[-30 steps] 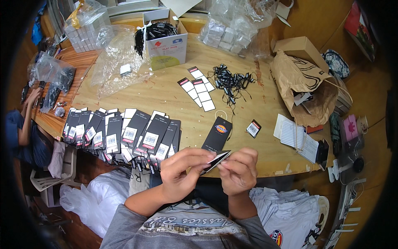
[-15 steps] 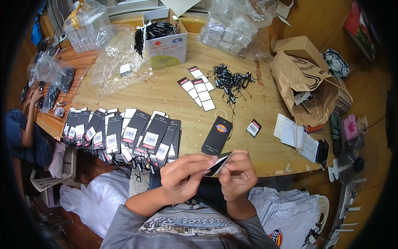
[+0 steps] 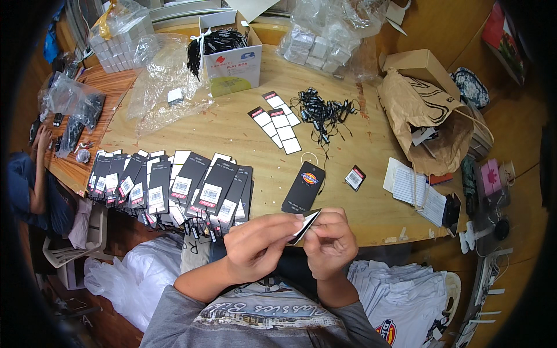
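My left hand (image 3: 257, 240) pinches the left side of a small black-and-white hang tag (image 3: 305, 225) at the table's front edge. Closed on its right side, my right hand (image 3: 331, 240) has thumb and fingers pressed together at the edge. The tag is tilted and partly hidden by the fingers. Just beyond the hands lies a larger black hang tag (image 3: 300, 194) with a coloured emblem and a pale string loop. To its right rests a small black tag with a barcode label (image 3: 354, 178).
Overlapping black hang tags (image 3: 191, 181) line the front left edge. Label strips (image 3: 282, 132) lie beside tangled black tag strings (image 3: 321, 113). Farther back stands a carton (image 3: 233, 74) of strings. A paper bag (image 3: 426, 122) sits right. At far left, another person's hand (image 3: 43, 138) works near plastic bags.
The held tag has tilted slightly more upright, and both my hands have shifted a little while keeping hold. At far left the other person's hand has moved down and left.
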Action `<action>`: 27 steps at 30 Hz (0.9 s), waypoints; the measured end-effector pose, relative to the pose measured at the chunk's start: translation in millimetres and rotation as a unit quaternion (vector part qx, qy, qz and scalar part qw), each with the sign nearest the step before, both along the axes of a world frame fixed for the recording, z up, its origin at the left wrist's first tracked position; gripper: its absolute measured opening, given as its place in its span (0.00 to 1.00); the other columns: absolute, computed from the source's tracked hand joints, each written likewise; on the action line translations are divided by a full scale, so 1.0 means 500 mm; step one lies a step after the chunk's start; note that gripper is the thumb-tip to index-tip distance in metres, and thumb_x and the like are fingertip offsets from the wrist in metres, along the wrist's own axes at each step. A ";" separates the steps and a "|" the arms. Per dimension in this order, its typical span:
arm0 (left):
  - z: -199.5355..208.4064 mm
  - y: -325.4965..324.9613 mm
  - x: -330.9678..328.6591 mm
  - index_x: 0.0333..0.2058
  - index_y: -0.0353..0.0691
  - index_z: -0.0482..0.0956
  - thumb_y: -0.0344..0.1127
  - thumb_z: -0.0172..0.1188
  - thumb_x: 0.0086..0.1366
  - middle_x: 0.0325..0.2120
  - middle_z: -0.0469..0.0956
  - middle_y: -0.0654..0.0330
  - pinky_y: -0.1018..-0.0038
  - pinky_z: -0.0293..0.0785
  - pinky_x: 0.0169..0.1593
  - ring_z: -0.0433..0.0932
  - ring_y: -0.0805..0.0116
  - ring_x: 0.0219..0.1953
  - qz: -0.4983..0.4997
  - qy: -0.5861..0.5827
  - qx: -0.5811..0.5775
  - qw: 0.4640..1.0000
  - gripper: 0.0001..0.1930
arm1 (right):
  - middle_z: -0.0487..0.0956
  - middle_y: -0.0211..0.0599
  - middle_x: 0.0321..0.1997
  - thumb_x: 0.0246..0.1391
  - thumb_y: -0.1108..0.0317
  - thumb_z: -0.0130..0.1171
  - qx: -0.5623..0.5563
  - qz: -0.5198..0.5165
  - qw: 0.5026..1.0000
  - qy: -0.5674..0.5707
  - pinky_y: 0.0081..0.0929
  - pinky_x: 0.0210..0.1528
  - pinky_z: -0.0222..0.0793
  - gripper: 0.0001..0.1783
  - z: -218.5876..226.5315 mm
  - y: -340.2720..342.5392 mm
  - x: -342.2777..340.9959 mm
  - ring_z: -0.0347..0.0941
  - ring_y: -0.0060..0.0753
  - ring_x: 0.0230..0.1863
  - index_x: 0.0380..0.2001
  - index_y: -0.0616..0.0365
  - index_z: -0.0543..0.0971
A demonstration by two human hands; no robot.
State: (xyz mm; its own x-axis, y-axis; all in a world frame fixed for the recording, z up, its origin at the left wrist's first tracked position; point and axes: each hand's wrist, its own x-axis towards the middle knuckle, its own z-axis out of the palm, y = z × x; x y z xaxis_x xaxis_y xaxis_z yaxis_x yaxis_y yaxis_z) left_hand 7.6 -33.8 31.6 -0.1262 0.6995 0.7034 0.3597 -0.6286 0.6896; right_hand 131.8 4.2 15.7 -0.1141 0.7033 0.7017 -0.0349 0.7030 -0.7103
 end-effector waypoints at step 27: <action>-0.015 0.018 -0.020 0.27 0.30 0.75 0.21 0.58 0.45 0.32 0.72 0.55 0.78 0.68 0.38 0.71 0.71 0.35 -0.217 -0.256 -0.198 0.921 0.07 | 0.71 0.36 0.22 0.35 0.77 0.59 0.096 0.014 0.992 -0.078 0.29 0.29 0.60 0.08 -0.004 0.025 0.011 0.68 0.34 0.24 0.22 0.60 0.71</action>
